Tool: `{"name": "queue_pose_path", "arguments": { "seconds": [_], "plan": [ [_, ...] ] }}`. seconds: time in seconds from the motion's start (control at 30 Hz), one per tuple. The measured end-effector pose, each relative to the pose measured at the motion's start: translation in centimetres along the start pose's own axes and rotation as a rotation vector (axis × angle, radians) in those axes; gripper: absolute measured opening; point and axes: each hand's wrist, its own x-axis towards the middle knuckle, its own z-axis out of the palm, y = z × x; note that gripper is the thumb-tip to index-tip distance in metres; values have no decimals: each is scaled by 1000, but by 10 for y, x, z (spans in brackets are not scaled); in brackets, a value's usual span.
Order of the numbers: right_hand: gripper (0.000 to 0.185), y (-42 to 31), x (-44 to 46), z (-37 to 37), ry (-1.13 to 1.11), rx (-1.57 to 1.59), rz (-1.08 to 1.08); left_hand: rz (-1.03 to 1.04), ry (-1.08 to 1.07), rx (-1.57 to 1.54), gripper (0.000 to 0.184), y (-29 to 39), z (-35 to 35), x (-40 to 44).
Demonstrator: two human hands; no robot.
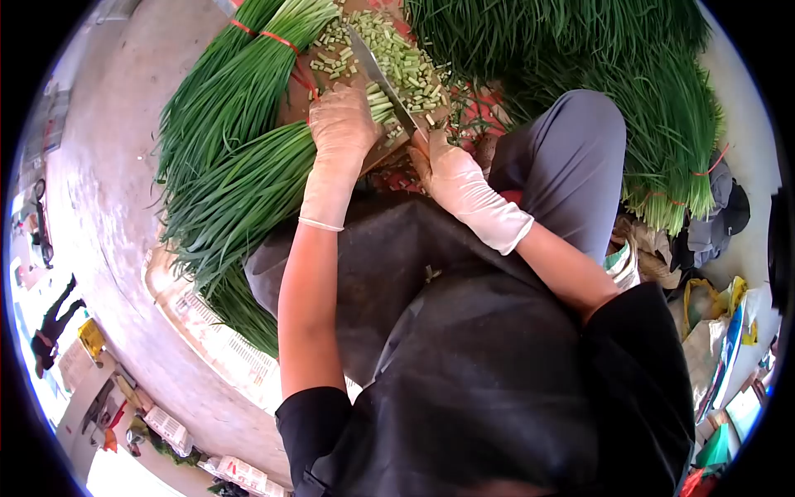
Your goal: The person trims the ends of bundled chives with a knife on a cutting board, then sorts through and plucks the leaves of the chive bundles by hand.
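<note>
- Dark apron (489,373) over the lap, nearest.
- Right hand (460,176), gloved, by the near right corner of the board (291,106), closed around the handle of a knife (378,76); its blade slants toward the far edge.
- Left hand (342,124), gloved, gripping a green stalk bundle (240,186); pale ends lie beside the blade, leaves hang past the left edge.
- Cut pieces (397,50) either side of the blade, most to its right.
- Red-banded bundle (240,95) across the far left corner.
- Leafy heap (580,41) beyond the right edge.
</note>
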Motion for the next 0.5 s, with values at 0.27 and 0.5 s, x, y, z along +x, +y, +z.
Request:
{"name": "queue_pose_path", "arguments": {
  "seconds": [0.27, 0.5],
  "plan": [
    [27, 15, 10, 45, 118, -46, -52, 18, -61, 50, 51, -1, -7, -7],
    [24, 3, 64, 40, 346, -419, -44, 153, 259, -189, 67, -40, -22, -33]
  ]
}}
